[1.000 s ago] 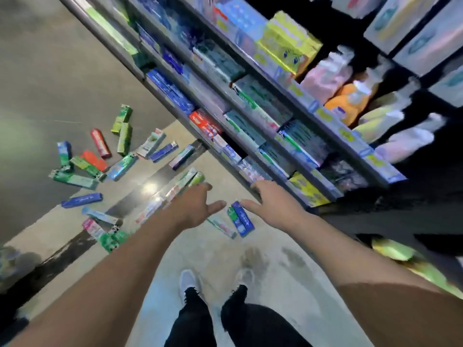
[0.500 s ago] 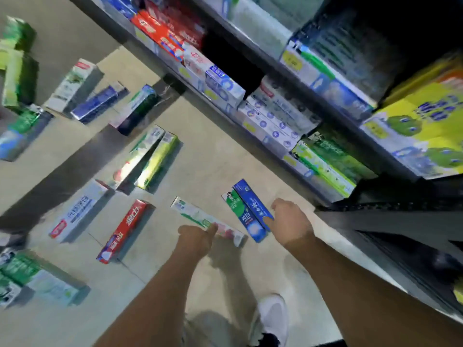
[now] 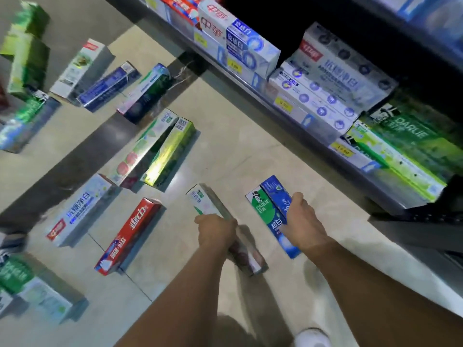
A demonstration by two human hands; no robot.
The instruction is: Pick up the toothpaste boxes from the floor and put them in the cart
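Over on the far left the floor [image 3: 225, 156] is still littered with boxes nobody has touched: green ones, a white box [image 3: 77, 211], and a red box [image 3: 130, 234] lying just left of the arms. So plenty of work left there.

Moving to the middle, that's where things changed. A second ago both hands were only reaching down with fingers spread; now the left hand [image 3: 216, 231] is wrapped around a white-green box [image 3: 208, 204], fingers curled over its middle, one end poking up past the knuckles. Looks like it's lifting off the tile, though the blur makes that hard to call.

Right next to it, the right hand [image 3: 304, 221] is gripping two at once, a green box [image 3: 263, 209] and a blue box [image 3: 278, 196], held side by side against each other. Their lower ends seem to be near the floor.

Further right is just the shelf [image 3: 275, 106] with stocked toothpaste, not part of the job.

Upshot: three boxes grabbed, none delivered. No cart in view, so the next bit is probably standing and turning to find it.
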